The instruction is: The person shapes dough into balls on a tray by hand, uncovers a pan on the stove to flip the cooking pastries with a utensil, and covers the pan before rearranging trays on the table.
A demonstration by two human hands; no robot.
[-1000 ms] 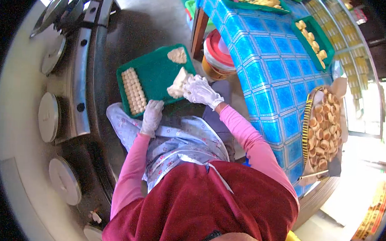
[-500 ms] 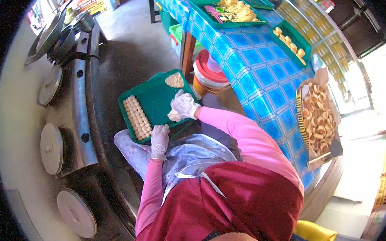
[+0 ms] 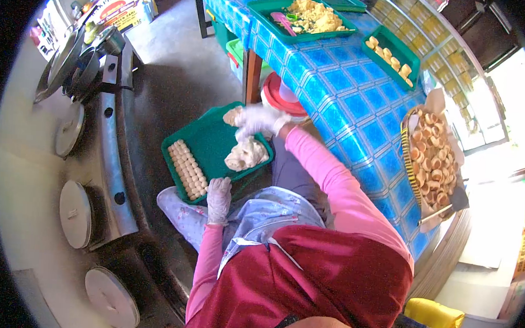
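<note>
A green tray (image 3: 209, 138) rests at my lap, with rows of small pale dough balls (image 3: 186, 169) along its left side. My left hand (image 3: 218, 198), in a whitish glove, is closed on the tray's near rim beside the rows. My right hand (image 3: 262, 120), gloved too and smeared by motion, is over the tray's right side; its fingers are not clear. Just below it lies a large soft lump of white dough (image 3: 247, 155). A smaller, beige, crumbly-looking dough piece (image 3: 232, 116) sits by the far corner, touching or very near my right fingertips.
On the right stands a table with a blue checked cloth (image 3: 342, 118). It bears a tray of yellow filling (image 3: 320, 17), a tray of pale pieces (image 3: 393, 57) and a basket of browned pastries (image 3: 433, 161). A red-lidded bucket (image 3: 275, 96) is underneath. Round lids (image 3: 76, 215) line the stove at left.
My right hand has moved away from me, leaving the white dough lump on the tray, and is now by the beige piece. My left hand stays at the near rim.
</note>
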